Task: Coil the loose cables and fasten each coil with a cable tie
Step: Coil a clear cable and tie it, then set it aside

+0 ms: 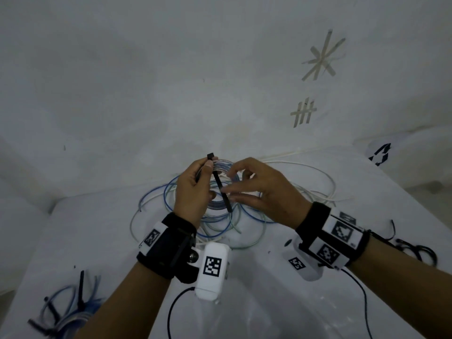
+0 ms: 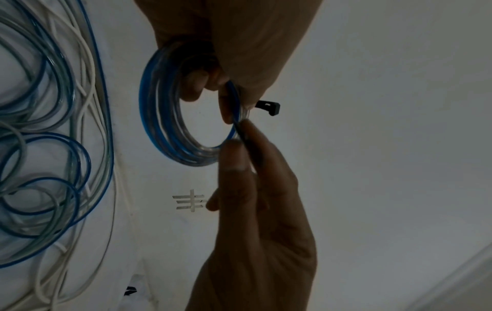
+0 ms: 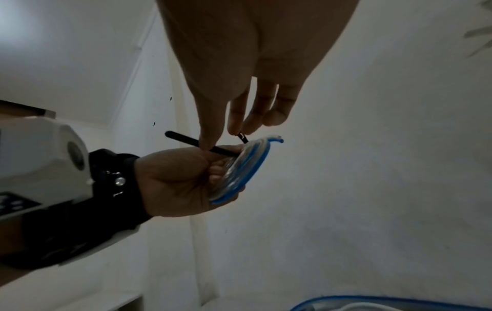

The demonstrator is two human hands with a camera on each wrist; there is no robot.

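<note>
Two hands are engaged above the worktop. The left hand is curled round a small coil of blue and clear cable, several turns clamped between thumb and fingers. The cable tie, black, is laid across the coil w/ its square head projecting past the left thumb. The strap is pinched by the right hand between thumb and forefinger, remaining fingers loosely extended; tail end is seen free in the right wrist view.

Coil is judged light and springy: turns likely to fan out if grip is eased, so it is best held at the crossing pt where the tie sits. Tie looks stiff yet flexible, smooth, approx. easiest gripped near the tail for threading into the head.

Beneath, loose cables, blue, grey and white, are spread on the worktop. A tied bundle is seen near left. Tape marks are stuck beyond.
</note>
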